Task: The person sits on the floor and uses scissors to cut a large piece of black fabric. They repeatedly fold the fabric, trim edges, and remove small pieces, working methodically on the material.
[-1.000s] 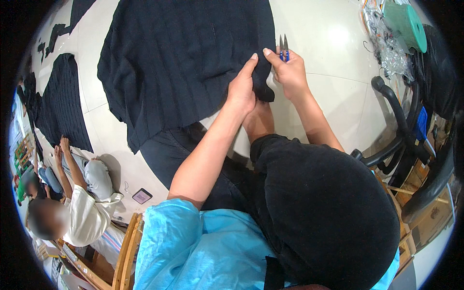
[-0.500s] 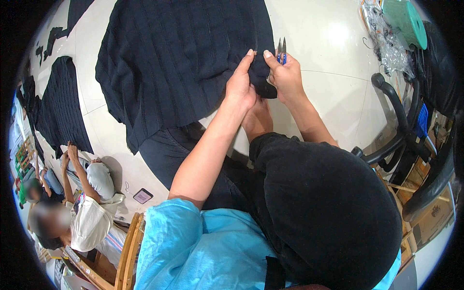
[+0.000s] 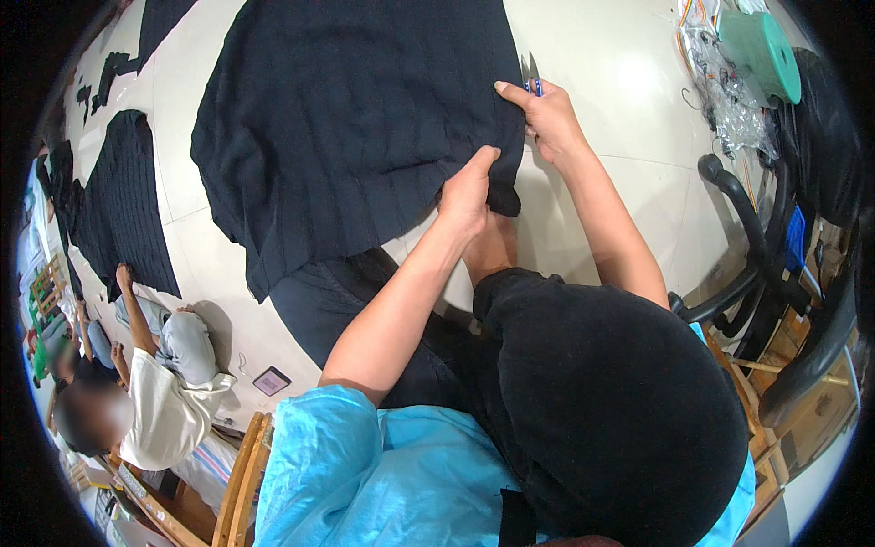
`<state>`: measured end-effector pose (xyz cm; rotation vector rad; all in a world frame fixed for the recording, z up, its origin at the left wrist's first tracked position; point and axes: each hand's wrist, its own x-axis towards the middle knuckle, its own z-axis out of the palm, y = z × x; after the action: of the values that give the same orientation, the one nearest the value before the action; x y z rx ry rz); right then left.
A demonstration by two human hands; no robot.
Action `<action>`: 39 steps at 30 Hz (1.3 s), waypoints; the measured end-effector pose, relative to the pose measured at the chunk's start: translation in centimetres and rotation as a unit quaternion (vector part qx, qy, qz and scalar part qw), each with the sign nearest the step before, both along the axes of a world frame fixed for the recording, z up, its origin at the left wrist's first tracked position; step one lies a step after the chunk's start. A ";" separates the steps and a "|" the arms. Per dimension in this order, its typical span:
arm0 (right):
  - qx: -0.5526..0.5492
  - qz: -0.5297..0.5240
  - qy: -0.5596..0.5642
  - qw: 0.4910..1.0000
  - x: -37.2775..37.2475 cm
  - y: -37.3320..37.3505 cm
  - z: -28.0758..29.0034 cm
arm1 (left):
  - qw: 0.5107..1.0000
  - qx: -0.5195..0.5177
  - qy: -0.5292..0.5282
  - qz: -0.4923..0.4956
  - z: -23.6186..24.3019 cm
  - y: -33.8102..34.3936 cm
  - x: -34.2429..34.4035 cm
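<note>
A large black ribbed cloth (image 3: 346, 109) spreads over the pale floor and across my dark-trousered leg. My left hand (image 3: 467, 191) is closed on its near right edge, the thumb lying on top and the fingers hidden beneath the fabric. Farther along the same edge, my right hand (image 3: 552, 118) pinches the cloth with thumb and fingers. Tucked in that right hand are small blue-handled scissors (image 3: 534, 87), their blades pointing away from me. My bare foot (image 3: 495, 246) shows just below my left hand.
To the right stand a black chair base (image 3: 738, 191), clear plastic bags (image 3: 720, 105) and a green spool (image 3: 766, 55). A co-worker in a white shirt (image 3: 173, 401) handles another black ribbed cloth (image 3: 128, 201) at left. A phone (image 3: 271, 381) lies on the floor near a wooden stool (image 3: 241, 474).
My hands have moved apart along the cloth edge: the left came toward me, the right went slightly away and to the right. The cloth edge between them is drawn straighter.
</note>
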<state>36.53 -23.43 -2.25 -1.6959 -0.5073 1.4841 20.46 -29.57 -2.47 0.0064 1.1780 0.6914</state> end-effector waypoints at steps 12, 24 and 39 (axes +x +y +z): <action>0.003 0.015 0.017 1.000 -1.4 -1.6 0.4 | 0.996 -0.012 -0.055 0.064 -0.6 2.0 0.3; -0.032 0.056 0.041 0.997 -2.5 -5.2 3.8 | 0.997 -0.041 -0.063 0.020 -0.2 4.0 0.3; -0.079 -0.017 0.033 0.996 -2.9 -1.6 3.3 | 0.999 0.014 -0.039 -0.013 -0.3 3.3 -0.1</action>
<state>33.65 -25.06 1.01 -1.7610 -0.3312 1.5844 20.39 -26.24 -2.80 0.0182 1.0916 0.6792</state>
